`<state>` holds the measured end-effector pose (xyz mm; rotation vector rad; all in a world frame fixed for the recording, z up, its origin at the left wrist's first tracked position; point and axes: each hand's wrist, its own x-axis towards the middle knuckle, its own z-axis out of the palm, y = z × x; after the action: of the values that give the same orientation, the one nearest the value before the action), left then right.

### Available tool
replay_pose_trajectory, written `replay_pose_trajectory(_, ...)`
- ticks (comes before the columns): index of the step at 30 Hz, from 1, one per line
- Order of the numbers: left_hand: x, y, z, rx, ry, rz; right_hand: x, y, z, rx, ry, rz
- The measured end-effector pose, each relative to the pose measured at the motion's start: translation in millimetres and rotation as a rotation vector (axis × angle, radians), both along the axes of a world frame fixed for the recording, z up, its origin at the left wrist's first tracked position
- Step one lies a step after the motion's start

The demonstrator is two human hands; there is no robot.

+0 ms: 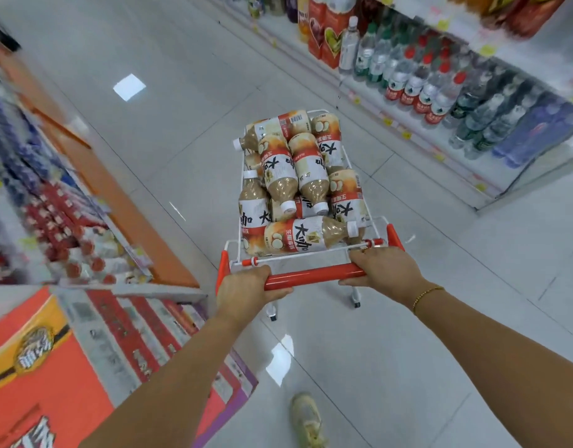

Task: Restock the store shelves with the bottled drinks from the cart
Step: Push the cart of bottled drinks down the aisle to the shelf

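**Stock:** bottled drinks (pixel 298 176), milky-tan with red-and-white labels, heaped on their sides in cart (pixel 394 236), mid-aisle, just far of the handle.

**Left hand** (pixel 246 286): wrapped round left end of red handle (pixel 311 276).

**Right hand** (pixel 382 266): gripping right end, fingers over the bar.

**Shelves** (pixel 492 176), right: upright water bottles (pixel 417 82) in rows.

**Step, as judged:** wheeling stock to its bay; matching bay not identifiable here.

**Handling:** push evenly with both hands, slowly, since the loose pile looks prone to rolling. Park alongside the shelving, off the bottom row, before lifting.
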<state>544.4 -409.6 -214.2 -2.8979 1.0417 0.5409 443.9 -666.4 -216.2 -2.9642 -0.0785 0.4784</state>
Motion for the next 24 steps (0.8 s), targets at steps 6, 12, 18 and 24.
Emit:
replay_pose_trajectory(6,93.5,-26.8,-4.3,0.003,-0.017,-0.01,95.6,-28.3,-1.4,0.0,0.016,0.023)
replay_pose_trajectory(12,184.8,-41.9,-2.4,0.022,-0.016,-0.014,184.9,-41.9,4.6,0.041,0.042,0.021)
replay_pose_trajectory(18,289.0,-28.6,-8.1,-0.002,-0.021,-0.056,269.5,-21.2,0.2,0.071,0.032,-0.047)
replay_pose_trajectory(24,393.8,-1.6,-10.9,-0.03,-0.071,-0.151,352.4,15.6,-1.3,0.036,0.029,-0.106)
